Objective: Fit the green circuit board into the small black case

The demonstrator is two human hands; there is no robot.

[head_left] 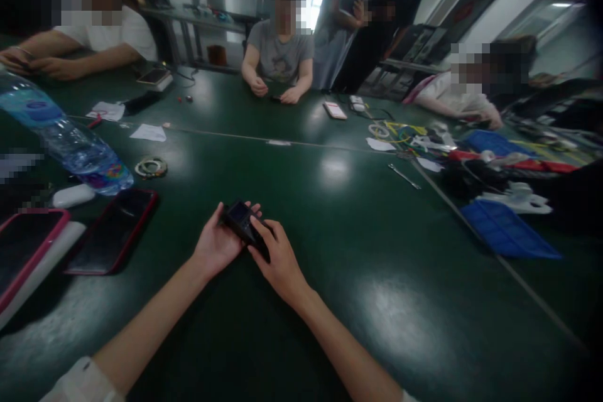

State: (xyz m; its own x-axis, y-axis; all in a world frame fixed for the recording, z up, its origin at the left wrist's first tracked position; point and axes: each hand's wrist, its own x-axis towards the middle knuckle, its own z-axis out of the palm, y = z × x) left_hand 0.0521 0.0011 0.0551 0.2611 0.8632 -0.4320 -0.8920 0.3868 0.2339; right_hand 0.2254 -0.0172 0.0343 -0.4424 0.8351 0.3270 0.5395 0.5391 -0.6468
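A small black handheld device (239,211) with a little screen and buttons is held over the green table (301,201). My left hand (219,243) cradles it from below and the left, fingers wrapped round its far edge. From the right, my right hand (279,259) grips its lower side, with the index finger lying on the buttons. The underside of the device is hidden by my hands. To the left of my left hand lies a dark phone in a red case (117,232).
At the left stand a clear water bottle (70,132), a white case (74,195) and another red-edged phone (28,251). A bracelet (151,168) lies beyond. Rightward are a wrench (404,176), blue trays (509,229) and tangled cables (400,133). Several people sit or stand around.
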